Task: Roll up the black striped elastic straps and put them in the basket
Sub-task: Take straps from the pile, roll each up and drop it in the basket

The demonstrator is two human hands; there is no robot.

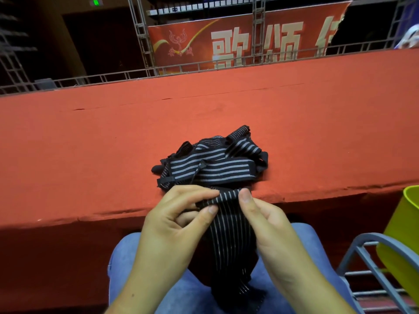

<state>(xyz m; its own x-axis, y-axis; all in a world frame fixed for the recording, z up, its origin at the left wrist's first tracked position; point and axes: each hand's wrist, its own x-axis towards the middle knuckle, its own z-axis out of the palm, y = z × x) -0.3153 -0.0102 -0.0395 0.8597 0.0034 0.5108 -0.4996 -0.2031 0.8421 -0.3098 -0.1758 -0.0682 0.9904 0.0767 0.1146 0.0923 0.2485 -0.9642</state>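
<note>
The left hand (179, 220) and right hand (267, 223) pinched the striped elastic strap's (229, 234) end by the red ledge's (90, 155) near edge. Tight, even first turns seemed wise.

Bare hands: two, a left hand (172, 223) and a right hand (265, 220). One black elastic strap with grey stripes (229, 227) held between them. One tangled heap of like striped straps (210, 164); several bands show, but the number within it cannot be settled. One lime-green plastic basket (405, 234). One grey metal tube frame (367, 252). One red cloth-covered ledge (90, 143). One red banner with pale characters (226, 41). One green lit sign (95, 2).
</note>
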